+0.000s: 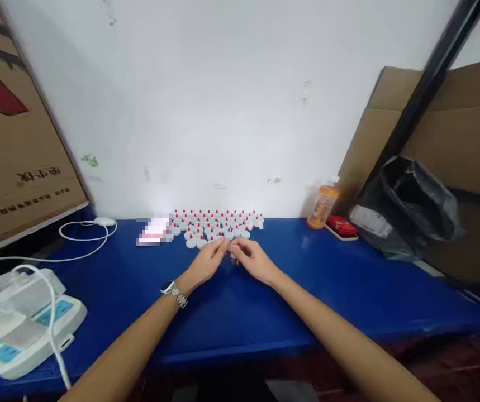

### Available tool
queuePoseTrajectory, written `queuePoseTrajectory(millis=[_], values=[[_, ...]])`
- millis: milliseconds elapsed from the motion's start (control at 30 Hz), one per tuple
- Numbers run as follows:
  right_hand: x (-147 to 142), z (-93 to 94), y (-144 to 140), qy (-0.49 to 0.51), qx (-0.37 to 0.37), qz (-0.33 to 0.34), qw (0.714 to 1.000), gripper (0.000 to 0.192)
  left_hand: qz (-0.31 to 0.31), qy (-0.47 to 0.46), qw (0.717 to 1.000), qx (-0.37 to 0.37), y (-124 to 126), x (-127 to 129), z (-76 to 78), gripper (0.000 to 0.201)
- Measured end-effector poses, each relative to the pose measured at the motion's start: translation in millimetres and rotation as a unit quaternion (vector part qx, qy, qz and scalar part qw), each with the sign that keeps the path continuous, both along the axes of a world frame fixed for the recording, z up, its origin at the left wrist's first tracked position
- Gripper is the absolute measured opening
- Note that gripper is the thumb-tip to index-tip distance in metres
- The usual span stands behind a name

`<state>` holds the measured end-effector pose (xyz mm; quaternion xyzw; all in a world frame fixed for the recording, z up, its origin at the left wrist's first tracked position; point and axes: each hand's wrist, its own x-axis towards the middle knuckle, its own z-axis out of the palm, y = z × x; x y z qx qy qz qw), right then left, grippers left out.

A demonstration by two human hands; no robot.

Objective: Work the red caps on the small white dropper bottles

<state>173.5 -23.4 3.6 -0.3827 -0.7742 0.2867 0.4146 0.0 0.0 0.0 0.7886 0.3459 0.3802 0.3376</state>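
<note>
Several small white caps with red tips (217, 223) stand in rows on the blue table (307, 279) near the white wall. My left hand (210, 259) and my right hand (251, 259) meet just in front of the rows, fingertips together. Something small and white sits between the fingertips, but the blur hides which hand holds it. A wristwatch (175, 291) is on my left wrist.
A white electronic scale (17, 324) with a white cable (80, 240) lies at the left. An orange bottle (322, 206), a red box (341, 226) and a black plastic bag (407, 206) stand at the right. Cardboard boxes (17, 128) flank both sides.
</note>
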Motion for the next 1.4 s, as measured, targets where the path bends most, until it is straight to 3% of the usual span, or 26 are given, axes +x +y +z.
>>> queuePoseTrajectory(millis=[300, 433, 500, 633, 800, 933, 1033, 1200, 1300, 1400], values=[[2, 13.3, -11, -0.113, 0.127, -0.122, 0.978, 0.010, 0.002, -0.028, 0.996, -0.085, 16, -5, -1.8, 0.049], [14, 8.6, -8, -0.066, 0.067, -0.210, 0.973, 0.010, 0.069, -0.030, 0.993, -0.088, 23, -25, 0.8, 0.050], [17, 2.8, -4, -0.026, 0.037, -0.207, 0.977, 0.014, 0.051, 0.017, 0.998, -0.030, 20, -30, 1.5, 0.048], [16, -10.0, 8, -0.019, 0.052, -0.216, 0.975, 0.017, 0.009, 0.157, 0.986, 0.061, 8, -29, -0.4, 0.029], [11, -17.9, 23, -0.049, -0.023, -0.173, 0.983, 0.014, -0.001, 0.205, 0.978, 0.050, 6, -29, -3.6, 0.026], [7, -19.3, 34, -0.055, -0.026, -0.149, 0.987, 0.014, 0.009, 0.190, 0.981, 0.042, 11, -35, -0.1, 0.028], [4, -15.5, 39, -0.087, -0.016, -0.148, 0.985, 0.018, 0.051, 0.186, 0.980, 0.041, 12, -39, 4.8, 0.026], [-8, 5.3, 49, -0.173, 0.034, -0.218, 0.960, 0.025, 0.137, 0.213, 0.966, 0.046, 8, -44, 12.2, 0.021], [-22, 16.5, 60, -0.259, 0.073, -0.214, 0.939, 0.025, 0.156, 0.223, 0.961, 0.044, 6, -45, 14.8, 0.020], [-33, 20.1, 72, -0.322, 0.066, -0.205, 0.922, 0.018, 0.149, 0.221, 0.963, 0.039, 5, -44, 16.5, 0.022]])
